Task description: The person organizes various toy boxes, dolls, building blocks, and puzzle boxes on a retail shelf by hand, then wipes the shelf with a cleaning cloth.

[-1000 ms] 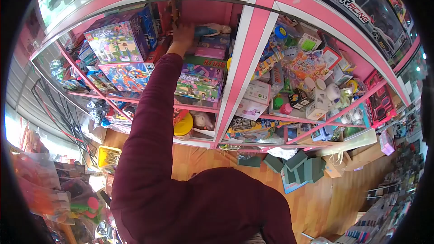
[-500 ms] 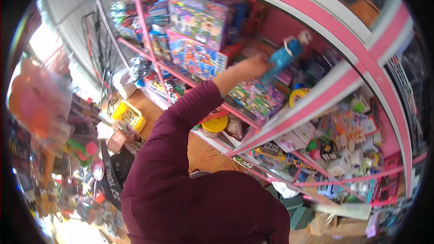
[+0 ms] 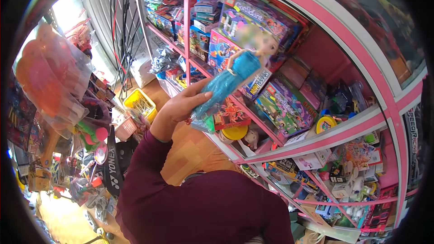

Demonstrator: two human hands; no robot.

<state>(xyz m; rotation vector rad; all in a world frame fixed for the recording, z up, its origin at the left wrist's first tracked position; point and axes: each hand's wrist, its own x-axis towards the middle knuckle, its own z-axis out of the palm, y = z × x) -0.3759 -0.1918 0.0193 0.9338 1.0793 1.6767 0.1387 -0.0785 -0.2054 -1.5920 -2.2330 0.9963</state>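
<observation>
A doll in a shiny blue dress (image 3: pixel 235 74) is tilted in front of the shelf, its blond head up and to the right. My left hand (image 3: pixel 185 104) is closed around the lower part of the dress, thumb on top. Behind the doll, colourful toy boxes (image 3: pixel 257 18) stand stacked on the pink shelf. Just below the doll lies a red box (image 3: pixel 230 115), with a yellow-lidded tub (image 3: pixel 234 132) under it. My right hand is out of view.
Pink and white cabinet frames (image 3: pixel 316 138) curve across the right, with more toys behind them. At left are a yellow basket (image 3: pixel 140 104), a black YONEX bag (image 3: pixel 113 167) and hanging bagged toys (image 3: pixel 54 79). Thin black rods (image 3: pixel 122 40) lean by the curtain.
My left hand has drawn the doll back from the shelf, toward the left and closer to me. The view has shifted, so the shelf appears farther right.
</observation>
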